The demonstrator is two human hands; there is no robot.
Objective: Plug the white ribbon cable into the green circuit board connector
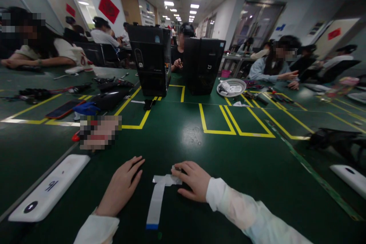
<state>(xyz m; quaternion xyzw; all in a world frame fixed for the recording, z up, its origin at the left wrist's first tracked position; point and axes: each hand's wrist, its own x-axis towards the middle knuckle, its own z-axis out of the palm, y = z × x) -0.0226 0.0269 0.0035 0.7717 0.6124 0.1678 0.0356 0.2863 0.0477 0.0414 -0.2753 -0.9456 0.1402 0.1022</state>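
A flat white ribbon strip (156,204) with a blue end lies on the green table (183,145) between my hands. Across its upper end runs a clear, shiny piece (167,179). My right hand (193,180) rests on the right end of that piece, its fingers apart and the fingertips touching a small object there that is too small to name. To the left of the strip, my left hand (122,185) lies on the table with fingers stretched out, holding nothing.
White device (51,187) at left; another (350,177) at right. Two black computer towers (151,61) stand ahead, a white basket (231,87) beside them. Cables (37,93), a phone (65,109) and yellow tape outlines (220,132) cover the table. Several people sit around.
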